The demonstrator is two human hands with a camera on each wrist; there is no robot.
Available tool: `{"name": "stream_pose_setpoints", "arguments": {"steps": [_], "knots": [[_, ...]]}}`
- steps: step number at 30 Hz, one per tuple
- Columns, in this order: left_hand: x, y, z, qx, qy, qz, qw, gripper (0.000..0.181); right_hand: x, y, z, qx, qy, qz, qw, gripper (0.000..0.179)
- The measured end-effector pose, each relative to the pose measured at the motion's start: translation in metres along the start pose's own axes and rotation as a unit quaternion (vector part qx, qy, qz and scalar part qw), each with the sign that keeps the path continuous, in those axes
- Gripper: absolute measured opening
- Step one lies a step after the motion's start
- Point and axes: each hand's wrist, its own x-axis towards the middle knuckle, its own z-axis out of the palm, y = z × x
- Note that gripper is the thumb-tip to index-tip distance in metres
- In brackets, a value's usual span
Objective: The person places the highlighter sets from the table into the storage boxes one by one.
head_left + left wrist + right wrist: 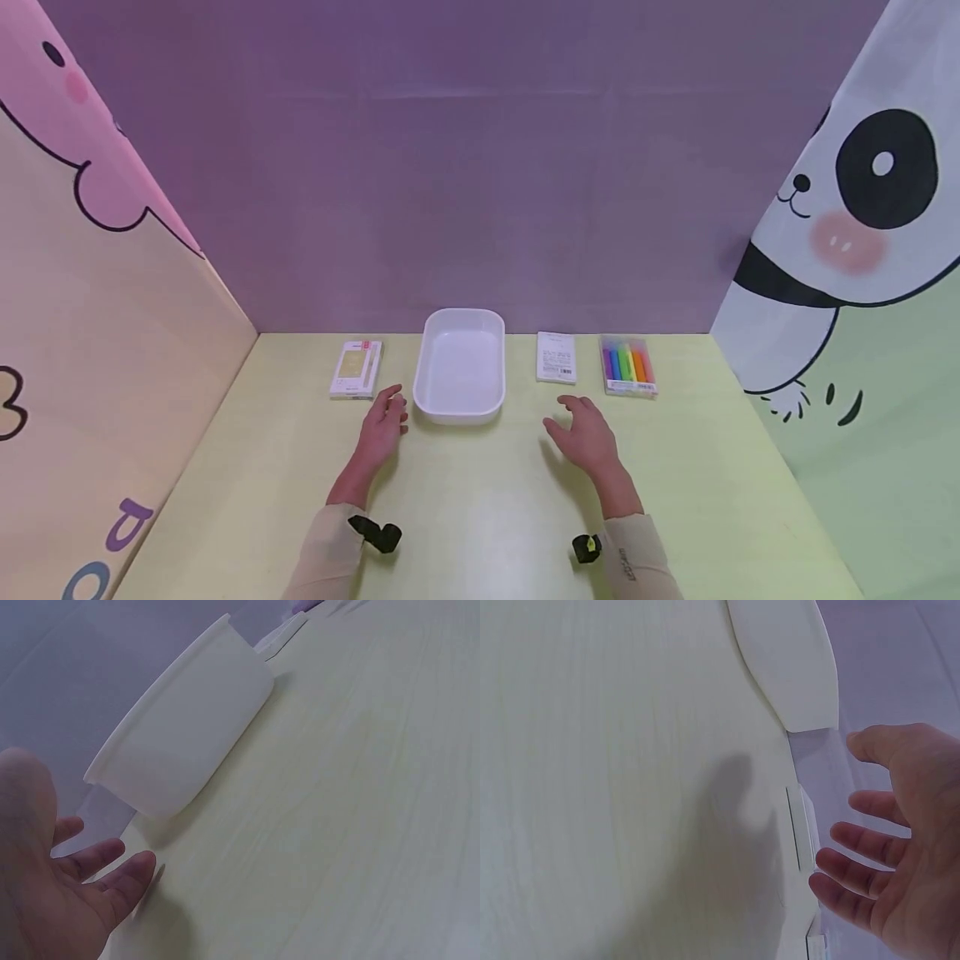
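Observation:
A white rectangular plastic tub (pixel 459 410) stands on the table near its back edge, with nothing inside. My left hand (pixel 382 429) hovers just left of the tub, fingers loosely bent and holding nothing. In the left wrist view the tub's side wall (pixel 180 720) rises beyond those fingers. My right hand (pixel 588 437) is over the table right of the tub, its fingers spread and the palm bare. Just behind it lies a flat white box (pixel 556 358) with printed text. Left of the tub is another white box (pixel 357 369) with a tan panel.
A clear case of coloured markers (pixel 628 367) lies at the back right of the pale table (pixel 465 517). A purple backdrop (pixel 480 183) stands behind. Cartoon-printed panels flank the table, a panda (pixel 847 242) on the right and a pink figure (pixel 90 142) on the left.

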Motion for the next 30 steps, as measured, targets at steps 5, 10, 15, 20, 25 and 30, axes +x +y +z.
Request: {"name": "stream_pose_setpoints", "arguments": {"steps": [5, 10, 15, 20, 25, 30], "knots": [[0.005, 0.001, 0.004, -0.011, -0.004, -0.005, 0.9999, 0.045, 0.001, -0.001, 0.004, 0.005, 0.001, -0.015, 0.9999, 0.042], [0.011, 0.003, 0.011, -0.017, -0.01, -0.027, 0.9994, 0.045, 0.002, 0.002, 0.006, 0.017, -0.001, -0.012, 0.9998, 0.039], [0.015, 0.007, 0.014, -0.021, -0.01, -0.029, 0.9993, 0.045, 0.007, 0.001, 0.004, 0.032, -0.009, -0.019, 0.9993, 0.039], [0.019, 0.009, 0.018, -0.025, -0.023, -0.032, 0.9989, 0.046, 0.009, -0.001, 0.0, 0.035, -0.012, -0.019, 0.9991, 0.037], [0.021, 0.008, 0.021, -0.008, -0.03, -0.041, 0.9987, 0.045, 0.008, -0.002, -0.001, 0.052, -0.025, -0.015, 0.9982, 0.035], [0.023, 0.01, 0.022, 0.025, -0.032, -0.026, 0.9988, 0.045, 0.008, 0.0, -0.002, 0.074, -0.028, -0.011, 0.9968, 0.034]]}}
